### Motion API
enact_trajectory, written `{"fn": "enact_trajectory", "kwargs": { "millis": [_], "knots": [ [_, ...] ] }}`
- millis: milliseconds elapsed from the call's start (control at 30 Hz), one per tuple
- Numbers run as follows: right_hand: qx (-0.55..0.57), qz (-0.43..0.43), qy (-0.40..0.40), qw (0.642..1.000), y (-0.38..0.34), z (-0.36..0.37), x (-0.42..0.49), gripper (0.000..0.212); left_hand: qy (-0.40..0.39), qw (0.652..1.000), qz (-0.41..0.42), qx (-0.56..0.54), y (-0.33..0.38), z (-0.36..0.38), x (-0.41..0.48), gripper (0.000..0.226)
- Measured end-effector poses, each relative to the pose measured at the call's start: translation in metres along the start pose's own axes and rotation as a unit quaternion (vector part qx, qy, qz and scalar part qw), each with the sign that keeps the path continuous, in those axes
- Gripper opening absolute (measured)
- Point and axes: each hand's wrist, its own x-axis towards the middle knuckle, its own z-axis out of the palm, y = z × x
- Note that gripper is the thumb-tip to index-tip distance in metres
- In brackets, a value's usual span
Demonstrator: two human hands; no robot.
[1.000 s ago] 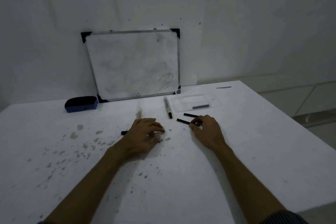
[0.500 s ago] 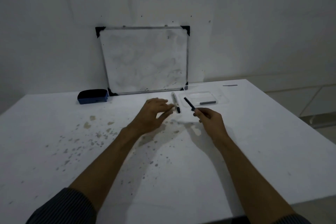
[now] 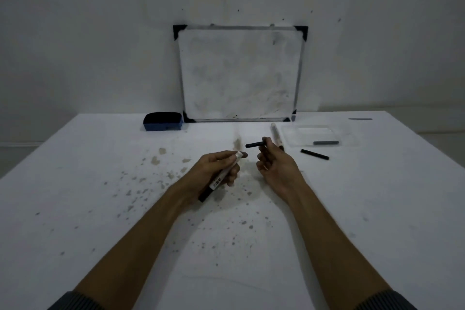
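My left hand [image 3: 214, 171] grips a white marker body [image 3: 224, 175] above the stained white table [image 3: 100, 209], its open end pointing up to the right and its black cap end down by my wrist. My right hand [image 3: 275, 163] pinches a short black stick [image 3: 254, 145], like a refill, between thumb and fingertips; it points left toward the marker's open end. The two ends are a small gap apart. Another black stick [image 3: 315, 154] lies on the table to the right. A second marker [image 3: 276, 134] lies behind my right hand, partly hidden.
A small whiteboard [image 3: 240, 74] leans on the wall at the table's back. A blue eraser [image 3: 163, 121] sits left of it. A clear plastic tray [image 3: 314, 133] with a grey stick [image 3: 326, 143] in it lies at the back right. Ink stains dot the table's middle.
My left hand has lifted a marker body off the table. My right hand has raised one black stick and turned it toward the marker. The camera has tilted, shifting the scene right.
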Motion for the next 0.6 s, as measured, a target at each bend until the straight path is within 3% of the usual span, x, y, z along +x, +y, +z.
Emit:
{"fn": "enact_trajectory", "kwargs": {
  "millis": [200,300,433,600],
  "knots": [
    [-0.071,-0.011,0.011,0.997,0.006,-0.007,0.007,0.026,0.036,0.999,0.019,0.035,-0.018,-0.001,0.006,0.024],
    [-0.075,-0.019,0.015,0.997,0.005,-0.004,0.006,0.026,0.042,0.999,0.012,0.012,-0.019,-0.003,0.01,0.023],
    [-0.16,-0.039,0.036,0.986,0.009,0.001,0.002,0.025,0.05,0.999,0.013,-0.003,-0.02,-0.006,0.01,0.023],
    [-0.125,-0.048,0.05,0.99,0.01,0.005,-0.002,0.016,0.031,0.999,0.016,0.036,-0.019,-0.002,0.007,0.025]
  ]
}}
